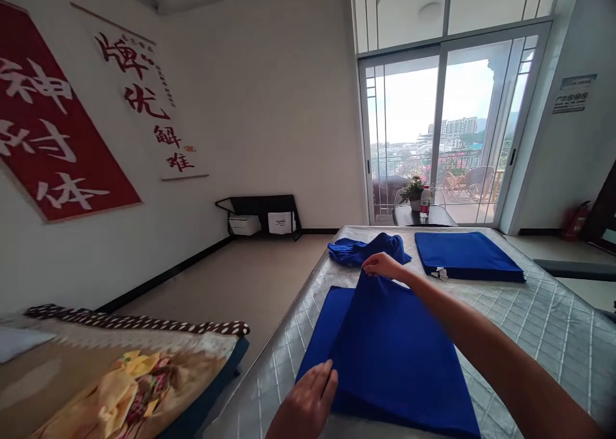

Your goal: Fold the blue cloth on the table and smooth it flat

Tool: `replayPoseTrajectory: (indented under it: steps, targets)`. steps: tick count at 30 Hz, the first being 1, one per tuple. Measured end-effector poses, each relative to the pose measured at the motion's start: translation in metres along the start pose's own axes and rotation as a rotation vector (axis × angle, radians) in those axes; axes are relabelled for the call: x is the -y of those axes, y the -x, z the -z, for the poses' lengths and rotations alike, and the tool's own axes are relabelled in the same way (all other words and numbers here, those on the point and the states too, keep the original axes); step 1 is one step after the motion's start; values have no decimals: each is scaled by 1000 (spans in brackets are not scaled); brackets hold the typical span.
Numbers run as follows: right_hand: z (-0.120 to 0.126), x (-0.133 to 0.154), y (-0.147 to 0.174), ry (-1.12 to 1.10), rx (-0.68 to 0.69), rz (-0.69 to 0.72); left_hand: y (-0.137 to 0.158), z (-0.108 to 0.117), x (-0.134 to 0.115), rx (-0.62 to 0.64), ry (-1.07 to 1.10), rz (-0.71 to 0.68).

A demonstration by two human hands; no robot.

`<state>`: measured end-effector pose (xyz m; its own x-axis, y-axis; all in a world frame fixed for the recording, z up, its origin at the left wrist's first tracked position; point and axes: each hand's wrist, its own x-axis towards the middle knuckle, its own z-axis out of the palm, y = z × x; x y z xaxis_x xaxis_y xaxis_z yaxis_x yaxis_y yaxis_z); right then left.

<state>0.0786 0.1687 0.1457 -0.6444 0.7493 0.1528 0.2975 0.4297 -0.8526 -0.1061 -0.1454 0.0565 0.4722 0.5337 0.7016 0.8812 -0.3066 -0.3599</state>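
Note:
A blue cloth [394, 355] lies on the bed in front of me, with its upper layer partly lifted at the far left. My right hand [386, 266] reaches across and pinches the raised far edge of that layer. Lower down, my left hand [308, 397] has its fingers closed at the left edge of the same layer. A flat lower layer of blue cloth [332, 310] shows beneath on the left. Just beyond my right hand sits a crumpled blue cloth [368, 249]. To its right is a neat stack of folded blue cloths [471, 253] with a white tag at the near corner.
The silver quilted bed cover [553, 323] runs under everything. At lower left, another surface holds yellow patterned fabric [129, 387]. Past the bed's far edge, a small dark table [436, 217] carries a bottle [425, 203] and a potted plant [414, 189]. A black rack [262, 211] stands by the wall.

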Motion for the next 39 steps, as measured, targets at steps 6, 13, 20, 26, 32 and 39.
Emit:
replayPoseTrajectory:
  steps: [6, 13, 20, 26, 32, 39]
  targets:
    - [-83, 4, -57, 186, -28, 164, 44, 6, 26, 21, -18, 145]
    - [-130, -28, -85, 346, 20, 157, 73, -15, 28, 54, 42, 385]
    - [-142, -65, -85, 375, 12, 112, 75, -21, 29, 171, 121, 587]
    - [-146, -73, -91, 327, -22, 45, 74, -21, 31, 194, 112, 715]
    - [-139, -54, -72, 221, -114, 73, 70, -22, 36, 229, 165, 772]
    - [-89, 5, -13, 133, -278, 261, 54, -15, 32, 240, 234, 822]
